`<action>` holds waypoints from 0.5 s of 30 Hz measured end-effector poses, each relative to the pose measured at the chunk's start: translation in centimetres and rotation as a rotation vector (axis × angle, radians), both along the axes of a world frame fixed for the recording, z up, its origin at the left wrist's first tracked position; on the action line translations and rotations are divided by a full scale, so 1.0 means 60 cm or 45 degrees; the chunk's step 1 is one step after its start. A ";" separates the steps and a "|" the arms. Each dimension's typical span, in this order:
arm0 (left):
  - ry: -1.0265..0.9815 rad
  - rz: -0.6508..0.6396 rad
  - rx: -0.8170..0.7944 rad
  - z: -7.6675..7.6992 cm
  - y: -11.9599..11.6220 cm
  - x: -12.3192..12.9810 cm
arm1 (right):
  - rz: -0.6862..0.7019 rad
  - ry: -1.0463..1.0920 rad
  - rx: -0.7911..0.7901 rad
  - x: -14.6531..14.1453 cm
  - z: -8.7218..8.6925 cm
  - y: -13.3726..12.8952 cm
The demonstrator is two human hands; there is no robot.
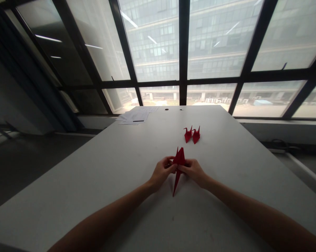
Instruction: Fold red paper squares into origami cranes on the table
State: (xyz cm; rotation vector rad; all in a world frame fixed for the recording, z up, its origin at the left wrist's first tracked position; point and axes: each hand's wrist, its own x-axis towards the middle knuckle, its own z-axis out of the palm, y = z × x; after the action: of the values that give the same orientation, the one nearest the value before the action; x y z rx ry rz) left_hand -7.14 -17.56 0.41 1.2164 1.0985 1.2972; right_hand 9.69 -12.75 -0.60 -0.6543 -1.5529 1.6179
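Note:
Between my hands is a red origami crane (179,156), partly folded, held just above the white table (137,150). One long thin point of it reaches down toward me, while a wider part and a narrow spike rise at the far side. My left hand (163,170) pinches its left side, thumb on the near face. From the right, my right hand (193,170) grips it the same way, the thumbs almost meeting at the middle. Some of the fingers are hidden behind the paper. Beyond my hands stand two finished red paper cranes (196,135), side by side.
Loose white sheets of paper (134,115) lie at the table's far left, with a dark pen (138,121) on them. Two small round holes (166,109) are near the far edge. Large dark-framed windows (158,42) rise behind the table, and a dark curtain (29,66) hangs at left.

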 end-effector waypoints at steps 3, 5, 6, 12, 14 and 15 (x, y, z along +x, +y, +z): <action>-0.011 -0.047 -0.112 -0.003 0.001 -0.002 | -0.097 -0.001 0.024 -0.002 -0.005 0.001; -0.072 -0.014 -0.117 -0.006 0.004 -0.005 | -0.192 -0.037 0.043 -0.003 -0.008 0.002; -0.120 0.005 -0.116 -0.008 0.006 -0.007 | -0.235 -0.049 0.050 -0.003 -0.009 0.002; -0.360 0.065 -0.155 -0.016 0.012 -0.012 | -0.256 -0.044 0.147 -0.006 -0.014 -0.007; -0.337 0.043 -0.147 -0.016 0.012 -0.012 | -0.211 -0.011 0.147 -0.008 -0.016 -0.011; -0.313 0.034 -0.133 -0.015 0.011 -0.012 | -0.199 0.004 0.143 -0.009 -0.016 -0.012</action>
State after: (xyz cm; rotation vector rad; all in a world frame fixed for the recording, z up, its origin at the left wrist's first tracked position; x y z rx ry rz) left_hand -7.85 -16.90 -0.51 0.9399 0.9935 1.3527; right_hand 9.15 -13.49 -1.58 -0.6938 -1.5383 1.4053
